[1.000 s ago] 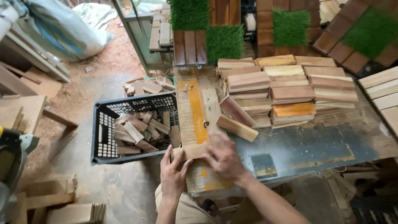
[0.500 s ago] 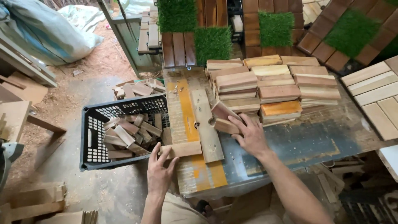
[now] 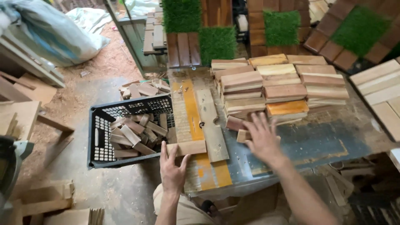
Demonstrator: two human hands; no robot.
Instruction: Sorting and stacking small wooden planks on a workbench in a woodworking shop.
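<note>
My left hand rests at the near left of the workbench, fingers spread against a short wood block lying on the yellow strip. My right hand lies flat with fingers apart over a small wood block, beside a reddish block. Just beyond it stand stacks of cut wood slats. A long grey board with a notch lies between the two hands.
A black plastic crate with several wood offcuts sits left of the bench. More offcuts lie behind it on the floor. Grass tiles and wood deck tiles stand at the back. Light planks lie at right.
The right hand slid from the block near the stacks down toward me, flattening over a small block. The left hand stays at its block, fingers now spread.
</note>
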